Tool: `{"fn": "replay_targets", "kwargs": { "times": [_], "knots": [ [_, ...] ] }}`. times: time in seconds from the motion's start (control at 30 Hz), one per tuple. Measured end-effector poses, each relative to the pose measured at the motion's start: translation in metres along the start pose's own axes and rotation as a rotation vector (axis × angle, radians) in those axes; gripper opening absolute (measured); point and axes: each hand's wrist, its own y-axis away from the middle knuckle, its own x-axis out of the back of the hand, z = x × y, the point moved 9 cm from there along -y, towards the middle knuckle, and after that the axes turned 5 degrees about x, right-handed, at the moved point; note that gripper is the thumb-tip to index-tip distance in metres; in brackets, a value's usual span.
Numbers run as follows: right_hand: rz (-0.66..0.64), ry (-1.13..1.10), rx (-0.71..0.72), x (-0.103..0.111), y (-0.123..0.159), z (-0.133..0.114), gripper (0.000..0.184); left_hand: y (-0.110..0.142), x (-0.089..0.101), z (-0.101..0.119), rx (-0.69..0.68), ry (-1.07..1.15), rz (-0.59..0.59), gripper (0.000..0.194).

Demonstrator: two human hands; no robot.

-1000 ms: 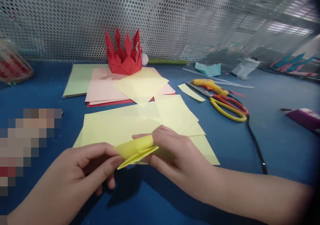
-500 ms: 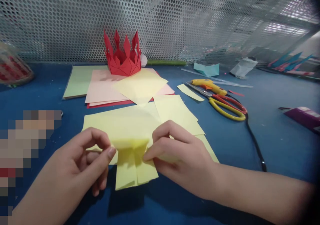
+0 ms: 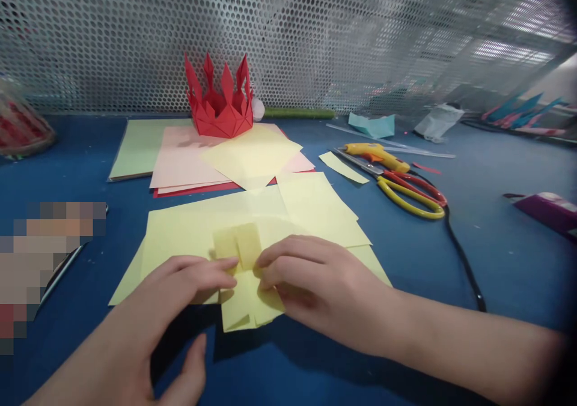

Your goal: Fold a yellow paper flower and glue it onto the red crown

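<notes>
A small folded piece of yellow paper [image 3: 238, 295] stands over the front edge of the loose yellow sheets [image 3: 180, 232]. Its upper flaps look pleated and slightly blurred. My left hand [image 3: 180, 292] touches its left side with outstretched fingertips, the thumb spread well away below. At the right side my right hand [image 3: 311, 274] pinches the folded paper between thumb and fingers. Behind the sheets, a red paper crown [image 3: 223, 109] rests on stacked pink paper [image 3: 180, 160].
Scissors [image 3: 406, 196] and a yellow glue gun [image 3: 378, 155] lie to the right, a black cord [image 3: 464, 274] trailing forward. A purple object [image 3: 545, 208] sits at the far right. Pale green paper [image 3: 139, 148] lies back left. Perforated metal [image 3: 135, 39] stands behind the table.
My left hand has let go of its pinch and opened, fingers now laid against the folded paper. The paper's upper flaps have tipped up and back. My right hand has barely moved.
</notes>
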Motion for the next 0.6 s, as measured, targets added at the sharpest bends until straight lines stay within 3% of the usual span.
{"fn": "replay_targets", "kwargs": {
  "times": [0.07,0.3,0.6],
  "knots": [
    [-0.009,-0.012,0.008,0.0,0.0,-0.001,0.017,0.002,-0.005,0.002,-0.031,-0.007,-0.024,0.04],
    [-0.092,-0.049,0.055,-0.005,0.001,-0.008,0.0,0.004,-0.002,0.012,-0.122,0.031,-0.052,0.025],
    [-0.104,-0.242,-0.051,-0.007,0.0,-0.003,0.021,0.0,-0.005,0.007,-0.068,0.141,-0.103,0.02]
  ]
}}
